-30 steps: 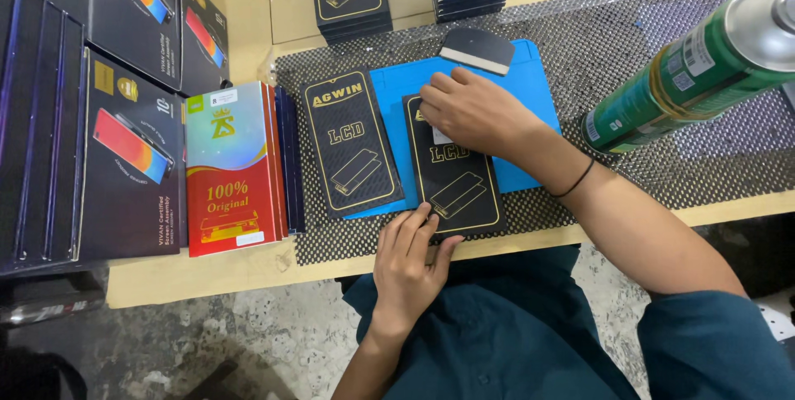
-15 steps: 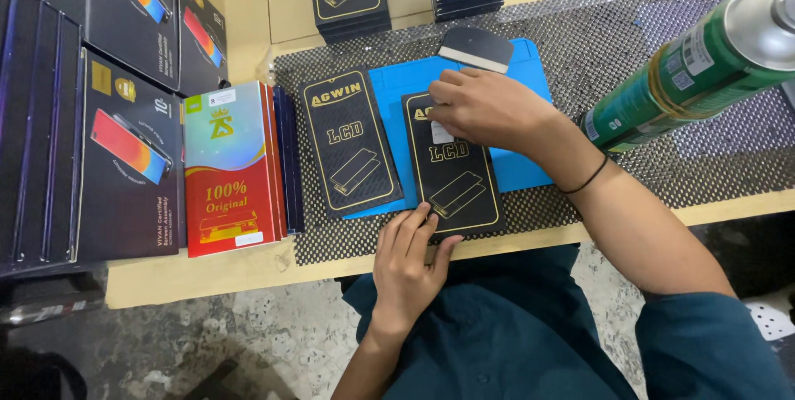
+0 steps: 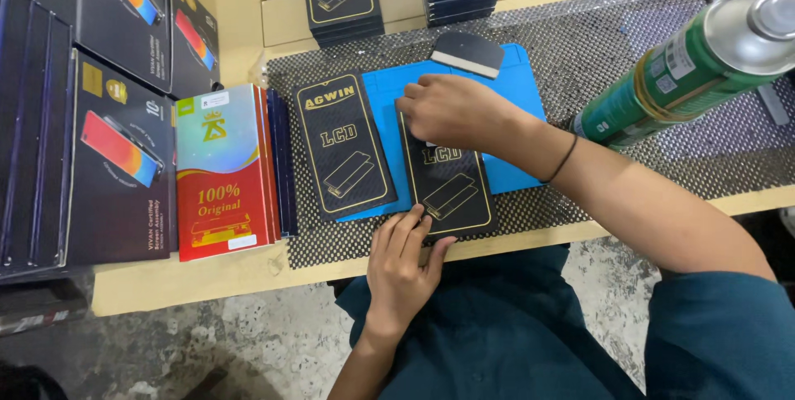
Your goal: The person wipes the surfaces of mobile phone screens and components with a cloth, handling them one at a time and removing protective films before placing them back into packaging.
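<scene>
Left hand (image 3: 402, 263) lies flat, fingers together, pinning the black box (image 3: 447, 180); right hand (image 3: 451, 110) curls on its top edge. Box overhangs the blue mat (image 3: 517, 89); likely slips if pressure eases.

The right hand (image 3: 451, 110) lies palm down over the top end of a flat black box with gold edging (image 3: 451, 189) on a blue work mat (image 3: 517, 89), while the left hand (image 3: 402, 263) touches that box's lower left corner with its fingertips. A second black box of the same kind (image 3: 344, 147) lies just beside it to the left, partly on the mat and partly on the checkered anti-slip sheet (image 3: 646, 127) covering the counter (image 3: 190, 280). A red and iridescent box (image 3: 222, 172) stands further left beside stacked dark boxes (image 3: 116, 160), a small dark scraper (image 3: 466, 54) rests at the mat's far edge, and a green spray can (image 3: 687, 65) tilts in from the right
</scene>
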